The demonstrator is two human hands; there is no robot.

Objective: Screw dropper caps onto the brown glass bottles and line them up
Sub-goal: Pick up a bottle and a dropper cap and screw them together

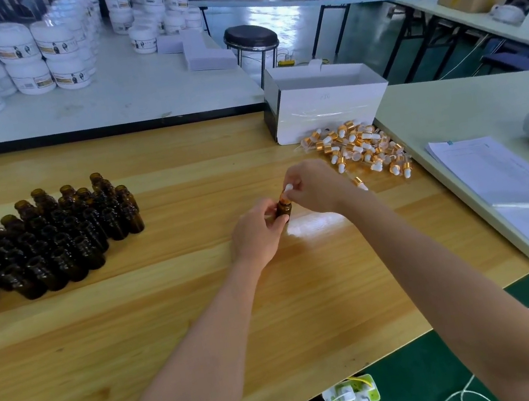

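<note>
While the left hand clamps the bottle, the right hand pinches its cap mid-table.

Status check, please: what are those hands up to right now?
Left hand grips brown bottle. Right hand twisting dropper cap on. Nothing in the way.

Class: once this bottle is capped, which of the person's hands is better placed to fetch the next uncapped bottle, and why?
Probably the left hand. It holds the brown bottle on the side nearer the uncapped bottles grouped at the left. The right hand, gripping the dropper cap, sits nearer the cap pile.
</note>
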